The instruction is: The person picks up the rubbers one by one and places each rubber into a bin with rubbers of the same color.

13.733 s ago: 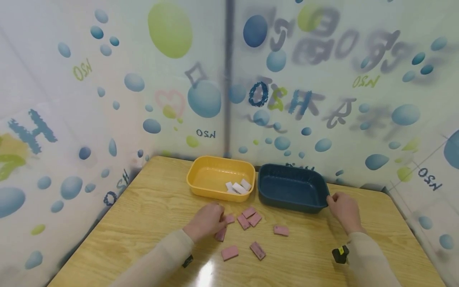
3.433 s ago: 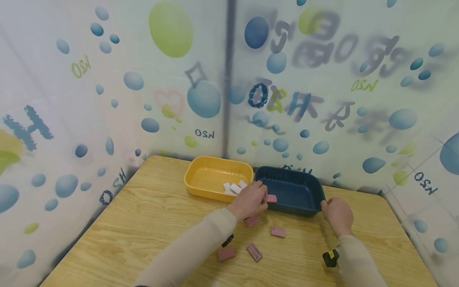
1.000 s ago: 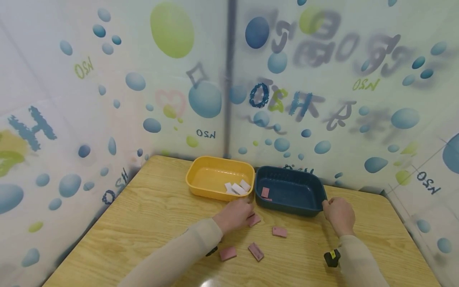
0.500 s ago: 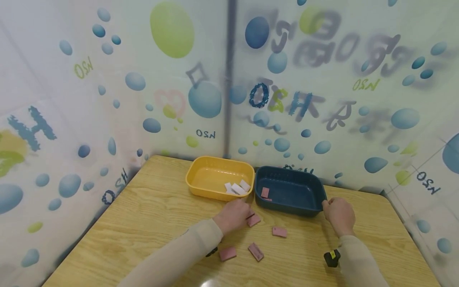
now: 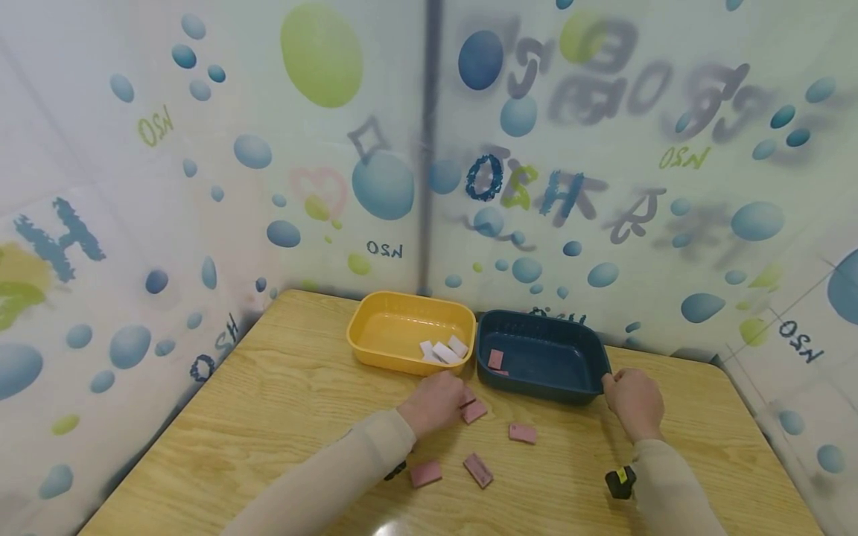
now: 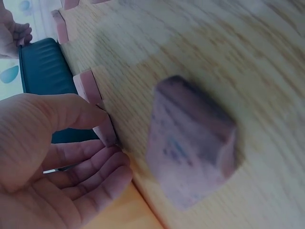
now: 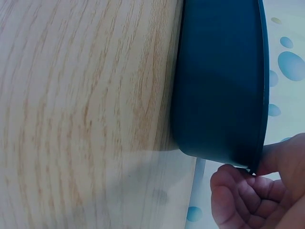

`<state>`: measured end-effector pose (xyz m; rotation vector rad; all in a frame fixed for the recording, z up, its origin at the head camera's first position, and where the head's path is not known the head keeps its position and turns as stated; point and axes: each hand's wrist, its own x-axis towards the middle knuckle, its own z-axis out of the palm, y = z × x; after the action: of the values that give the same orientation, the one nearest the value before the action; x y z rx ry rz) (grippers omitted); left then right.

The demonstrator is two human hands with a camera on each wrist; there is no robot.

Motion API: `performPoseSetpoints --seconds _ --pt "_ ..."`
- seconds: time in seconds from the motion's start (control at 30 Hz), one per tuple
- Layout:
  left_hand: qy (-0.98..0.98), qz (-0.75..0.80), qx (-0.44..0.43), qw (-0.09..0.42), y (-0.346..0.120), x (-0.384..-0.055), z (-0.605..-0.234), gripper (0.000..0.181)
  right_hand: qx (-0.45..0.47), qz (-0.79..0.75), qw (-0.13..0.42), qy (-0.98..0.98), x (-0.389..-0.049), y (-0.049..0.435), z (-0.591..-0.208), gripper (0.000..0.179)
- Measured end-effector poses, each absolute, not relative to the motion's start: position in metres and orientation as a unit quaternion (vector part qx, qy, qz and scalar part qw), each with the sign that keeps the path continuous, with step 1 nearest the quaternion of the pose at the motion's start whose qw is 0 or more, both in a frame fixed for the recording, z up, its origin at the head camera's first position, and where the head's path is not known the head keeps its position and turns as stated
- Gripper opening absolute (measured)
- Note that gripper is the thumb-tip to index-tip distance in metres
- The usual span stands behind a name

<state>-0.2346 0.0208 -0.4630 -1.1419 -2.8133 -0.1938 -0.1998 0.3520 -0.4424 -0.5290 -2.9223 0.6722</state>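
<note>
In the head view my left hand is low over the table in front of the yellow tray. Its thumb and fingertips pinch a small pink block, which touches or lies close to another pink block. My right hand grips the near right corner of the dark blue tray, thumb and curled fingers on its rim, as the right wrist view shows. Inside the blue tray, at its left end, lie pink blocks, one barely visible. White blocks lie in the yellow tray.
Further pink blocks lie loose on the wooden table: one right of the left hand and two nearer the front, a printed one and a plain one. The trays stand side by side before the patterned wall.
Since the oldest frame, several pink blocks have left the table and some now lie in the blue tray, which has shifted slightly left. Over the last second both hands stay almost still.
</note>
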Motion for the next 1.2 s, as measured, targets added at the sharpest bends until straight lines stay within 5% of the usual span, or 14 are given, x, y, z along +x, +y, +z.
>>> performPoseSetpoints --seconds 0.33,1.2 --pt "-0.933 -0.065 -0.352 0.044 0.021 -0.236 -0.466 0.007 -0.174 0.221 0.056 -0.958 -0.198 0.350 -0.441 0.044" --pt "-0.921 -0.078 -0.373 0.088 0.027 -0.231 -0.439 0.006 -0.169 0.217 0.050 -0.960 -0.200 0.353 -0.445 0.043"
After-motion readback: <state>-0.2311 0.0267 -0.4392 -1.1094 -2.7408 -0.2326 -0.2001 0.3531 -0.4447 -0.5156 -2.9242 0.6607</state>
